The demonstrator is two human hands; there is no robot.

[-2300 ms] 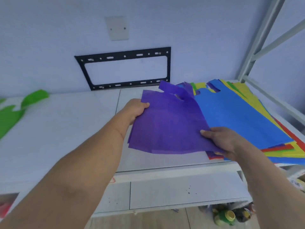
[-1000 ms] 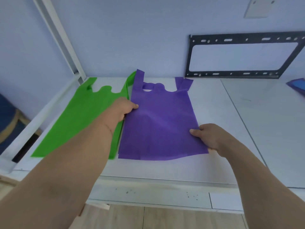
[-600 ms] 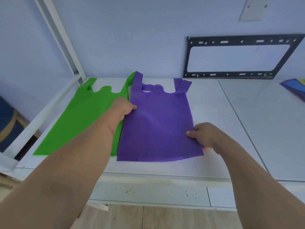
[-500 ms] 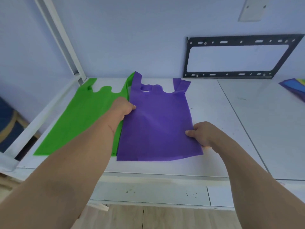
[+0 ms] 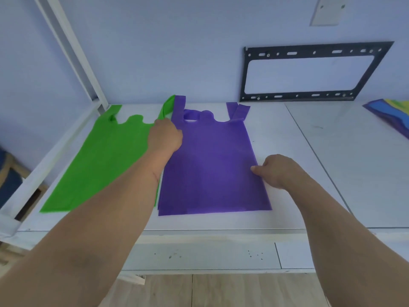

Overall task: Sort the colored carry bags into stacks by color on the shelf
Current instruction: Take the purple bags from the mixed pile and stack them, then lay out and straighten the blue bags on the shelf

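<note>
Both hands have slid slightly up the purple bag (image 5: 212, 165), which lies flat beside the green bag (image 5: 104, 160) on the shelf (image 5: 298, 151), its long axis running away from the person, left hand (image 5: 164, 138) pinching its left edge, right hand (image 5: 276, 170) pinching the right.

Cut off at the right edge: mixed-colour bag pile (image 5: 396, 117). Hidden under the left forearm: green bag (image 5: 99, 158)'s near right corner. Tucked out of sight: left hand (image 5: 164, 137)'s fingers.
</note>
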